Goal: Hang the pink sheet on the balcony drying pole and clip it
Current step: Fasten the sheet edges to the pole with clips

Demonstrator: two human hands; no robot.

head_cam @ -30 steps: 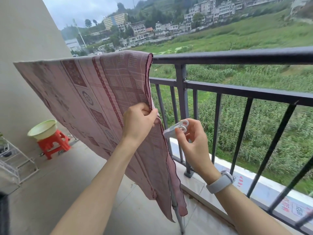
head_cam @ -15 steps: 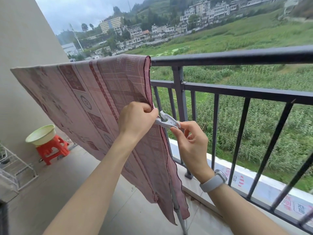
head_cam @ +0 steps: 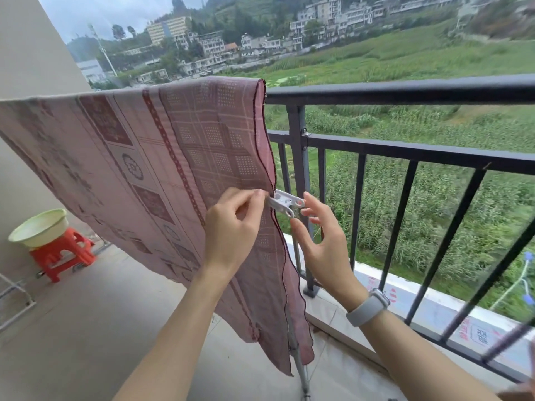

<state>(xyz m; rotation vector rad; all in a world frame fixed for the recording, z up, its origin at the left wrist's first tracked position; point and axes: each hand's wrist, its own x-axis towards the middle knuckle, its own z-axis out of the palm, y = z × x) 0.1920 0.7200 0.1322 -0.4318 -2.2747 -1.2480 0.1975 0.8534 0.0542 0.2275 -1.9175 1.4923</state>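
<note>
I see the pink sheet (head_cam: 150, 169) draped over the top of the balcony, its fold level w/ the dark railing (head_cam: 405, 89); whatever pole carries it is hidden under the cloth, so can't tell which bar that is. A white clip (head_cam: 285, 203) sits clamped on the sheet's rt edge, about halfway down. Left hand (head_cam: 231, 227) pinches the sheet edge just beside the clip, thumb & forefinger curled on the fabric. Right hand (head_cam: 324, 241) is spread, fingers (head_cam: 314, 202) straight, tips at the clip's handles; contact looks likely but I'm not sure. Grey wristband (head_cam: 367, 306) on the rt wrist. Far left: pale green basin (head_cam: 37, 227) on a red stool (head_cam: 60, 253), on the floor.
</note>
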